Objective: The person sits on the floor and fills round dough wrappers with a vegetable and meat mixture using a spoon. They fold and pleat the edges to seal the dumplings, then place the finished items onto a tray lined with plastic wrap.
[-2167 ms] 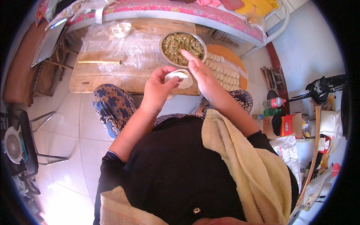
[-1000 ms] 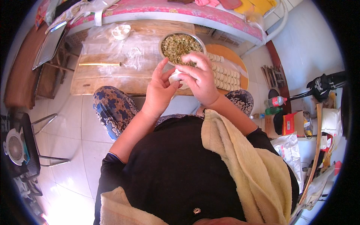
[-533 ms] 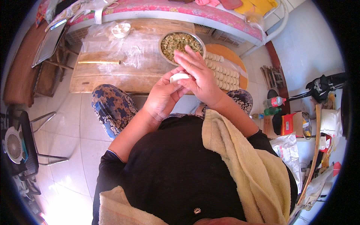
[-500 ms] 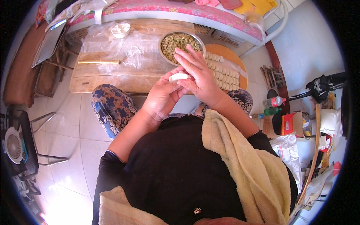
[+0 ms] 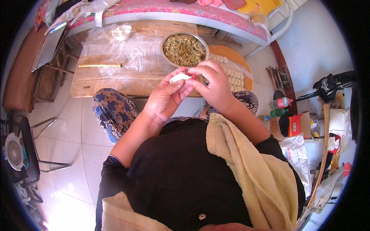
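Bed [image 5: 284, 27], white-framed, along the far side; its pink floral cover [image 5: 185, 14] bears a yellow cloth [image 5: 261, 6]. Plastic baskets [image 5: 232, 39], pale, beneath. Fan [image 5: 14, 151], white, round, at far left, on a black chair [image 5: 27, 134] with metal legs. Floor [image 5: 63, 154], pale tile. Towel [image 5: 250, 165], pale yellow, draped over a black top [image 5: 173, 173]. At right: bundle of sticks [image 5: 277, 79]; clear bottle [image 5: 283, 102], red-labelled, beside a green bottle [image 5: 279, 112]; red package [image 5: 295, 125], upright; white bag [image 5: 295, 150], crumpled; long wooden strip [image 5: 323, 150], leaning; black bag [image 5: 330, 86], near the wall [image 5: 316, 46].
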`<state>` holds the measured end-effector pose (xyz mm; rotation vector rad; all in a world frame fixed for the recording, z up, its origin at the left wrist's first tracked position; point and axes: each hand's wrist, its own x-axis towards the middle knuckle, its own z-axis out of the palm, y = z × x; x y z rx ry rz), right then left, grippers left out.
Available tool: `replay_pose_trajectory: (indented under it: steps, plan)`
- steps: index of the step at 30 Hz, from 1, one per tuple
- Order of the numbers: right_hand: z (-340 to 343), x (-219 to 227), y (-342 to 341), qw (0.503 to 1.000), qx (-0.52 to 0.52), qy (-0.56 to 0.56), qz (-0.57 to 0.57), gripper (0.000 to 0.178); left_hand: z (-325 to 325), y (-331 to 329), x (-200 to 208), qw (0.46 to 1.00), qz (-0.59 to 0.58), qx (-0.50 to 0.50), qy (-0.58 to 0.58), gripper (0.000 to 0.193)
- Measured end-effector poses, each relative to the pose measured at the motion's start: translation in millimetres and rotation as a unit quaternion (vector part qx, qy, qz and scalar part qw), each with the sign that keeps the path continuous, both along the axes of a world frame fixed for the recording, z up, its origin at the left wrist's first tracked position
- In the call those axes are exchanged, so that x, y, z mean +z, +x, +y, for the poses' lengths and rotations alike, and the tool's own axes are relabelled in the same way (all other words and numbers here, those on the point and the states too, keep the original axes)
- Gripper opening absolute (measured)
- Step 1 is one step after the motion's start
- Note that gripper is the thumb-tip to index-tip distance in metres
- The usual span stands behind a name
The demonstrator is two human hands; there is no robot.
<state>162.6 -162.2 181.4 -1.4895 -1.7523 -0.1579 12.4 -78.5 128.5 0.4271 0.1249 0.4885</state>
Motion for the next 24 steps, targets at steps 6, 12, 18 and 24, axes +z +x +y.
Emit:
replay_pose_trajectory:
  steps: [6, 12, 18, 24]
  plan:
    - [1.3, 1.9, 6.0, 0.999, 0.03, 0.027, -0.027, 0.012, -1.8, -2.2, -0.6, 0.999, 0.023, -0.03, 0.014, 0.049]
    - [-0.1, 12.7, -1.3, 0.998, 0.033, 0.047, -0.03, 0.015, -3.3, -2.7, 5.7, 0.999, 0.022, -0.01, 0.031, 0.048]
    - [0.3, 11.6, 2.9, 0.995, 0.054, 0.048, -0.068, 0.018, -8.0, -2.6, 12.5, 0.998, 0.017, -0.036, 0.054, 0.05]
    - [1.5, 24.3, -6.2, 0.992, 0.041, 0.082, -0.091, 0.019, -10.6, -6.5, 25.8, 0.99, 0.068, 0.022, 0.119, 0.045]
